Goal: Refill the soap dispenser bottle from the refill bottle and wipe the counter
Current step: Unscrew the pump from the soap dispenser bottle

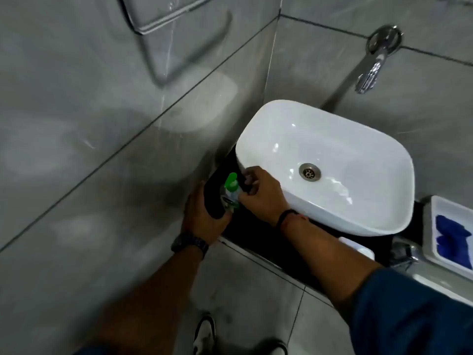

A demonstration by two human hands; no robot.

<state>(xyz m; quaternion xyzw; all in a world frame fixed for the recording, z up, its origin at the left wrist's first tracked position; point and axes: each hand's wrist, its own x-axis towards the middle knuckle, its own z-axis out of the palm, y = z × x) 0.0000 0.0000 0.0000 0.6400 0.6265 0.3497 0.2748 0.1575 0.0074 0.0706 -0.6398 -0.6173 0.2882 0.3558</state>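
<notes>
The soap dispenser bottle (231, 192), clear with a green pump top, stands on the black counter (256, 239) at its left end, between the tiled wall and the white basin. My right hand (263, 196) grips it from the right, fingers curled at the pump and thumb on the body. My left hand (204, 219) wraps a dark bottle-like thing (213, 199) just left of the dispenser. It blends with the black counter, so its outline is unclear. A blue cloth (451, 239) lies in a white tray at the far right.
The white basin (332, 139) with a metal drain (309, 171) fills most of the counter. A chrome tap (371, 73) juts from the wall above it. The white tray (432, 226) and a chrome fitting (407, 252) sit right of the basin. Grey tiled walls close the left side and the back.
</notes>
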